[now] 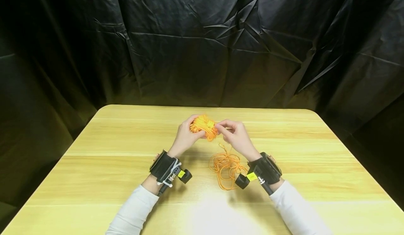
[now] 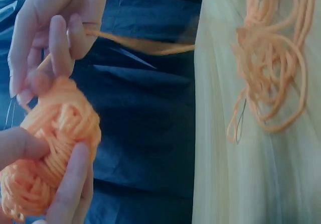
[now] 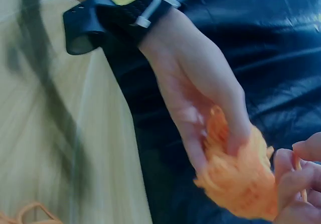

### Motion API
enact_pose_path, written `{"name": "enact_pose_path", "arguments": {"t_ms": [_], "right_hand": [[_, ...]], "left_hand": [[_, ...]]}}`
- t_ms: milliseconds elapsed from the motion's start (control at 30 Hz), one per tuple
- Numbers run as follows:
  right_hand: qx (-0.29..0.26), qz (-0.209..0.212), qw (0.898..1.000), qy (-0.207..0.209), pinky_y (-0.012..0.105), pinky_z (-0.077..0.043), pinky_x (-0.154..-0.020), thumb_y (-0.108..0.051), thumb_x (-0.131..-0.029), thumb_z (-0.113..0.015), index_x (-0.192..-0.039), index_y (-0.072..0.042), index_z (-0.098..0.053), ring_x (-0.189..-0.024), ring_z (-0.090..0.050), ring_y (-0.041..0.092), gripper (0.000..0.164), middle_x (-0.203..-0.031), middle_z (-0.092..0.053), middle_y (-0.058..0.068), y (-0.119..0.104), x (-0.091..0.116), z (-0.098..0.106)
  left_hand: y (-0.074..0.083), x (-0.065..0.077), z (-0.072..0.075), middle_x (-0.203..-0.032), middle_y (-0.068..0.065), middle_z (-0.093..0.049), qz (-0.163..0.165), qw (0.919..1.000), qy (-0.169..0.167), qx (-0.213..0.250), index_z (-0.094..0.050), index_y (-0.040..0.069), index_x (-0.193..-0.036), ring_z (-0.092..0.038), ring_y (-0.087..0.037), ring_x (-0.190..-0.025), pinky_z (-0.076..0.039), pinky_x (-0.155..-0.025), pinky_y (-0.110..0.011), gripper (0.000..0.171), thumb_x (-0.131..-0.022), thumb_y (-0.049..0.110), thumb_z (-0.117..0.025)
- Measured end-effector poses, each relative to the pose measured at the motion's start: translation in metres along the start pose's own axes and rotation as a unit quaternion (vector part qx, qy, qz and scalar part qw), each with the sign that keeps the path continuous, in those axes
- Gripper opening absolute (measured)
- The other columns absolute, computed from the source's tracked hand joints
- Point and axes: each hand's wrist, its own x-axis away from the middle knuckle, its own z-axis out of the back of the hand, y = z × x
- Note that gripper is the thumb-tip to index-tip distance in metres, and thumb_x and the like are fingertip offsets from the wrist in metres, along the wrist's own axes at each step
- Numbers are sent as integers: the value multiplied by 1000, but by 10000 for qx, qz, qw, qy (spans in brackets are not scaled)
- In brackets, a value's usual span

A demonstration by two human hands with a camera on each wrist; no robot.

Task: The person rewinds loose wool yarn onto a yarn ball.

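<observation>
A bundle of orange yarn (image 1: 203, 125) is gripped above the table by my left hand (image 1: 186, 135), thumb on the near side and fingers behind. Close at its right side, my right hand (image 1: 236, 135) pinches a strand of the same yarn (image 2: 135, 44) between thumb and fingers. In the left wrist view that strand runs from the right hand toward the table. A loose, tangled pile of orange yarn (image 1: 225, 165) lies on the tabletop below the hands. The right wrist view shows the left thumb pressed into the bundle (image 3: 241, 184).
The light wooden table (image 1: 110, 168) has rounded far corners, with a black sheet (image 1: 183, 70) hanging behind it. Each wrist wears a black strap with a small camera; the right camera (image 1: 242, 181) overlaps the pile's edge in the head view.
</observation>
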Motion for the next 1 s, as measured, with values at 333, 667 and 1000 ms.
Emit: {"name": "enact_pose_path", "arguments": {"t_ms": [333,667,1000], "right_hand": [[1159,1037,9875,-245,20,-38,-42,-16,-89,-54,-86,-4,-64,-52,-55,13,15,-73,-63,3,6,7,-19],[1466,1368,9783,-532,21,-40,-45,-14,-89,-54,-84,-6,-67,-51,-47,4,16,-66,-59,0,16,9,-26],[31,245,9908,-1331,17,-34,-46,-8,-89,-53,-101,5,-63,-53,-42,4,21,-81,-61,18,47,5,-27]], "left_hand": [[-1,2,0,-104,-12,-56,637,9905,-609,1055,-49,1,-117,-51,-18,-89,-44,-77,-26,41,-78,5,-62],[4,1,2,-110,-18,-54,1065,9596,-655,2519,-50,-3,-115,-59,-21,-97,-49,-82,-28,34,-90,20,-52],[3,1,5,-101,-16,-63,1293,9540,-620,2634,-54,-5,-111,-62,-15,-88,-49,-82,-33,32,-89,19,-55]]}}
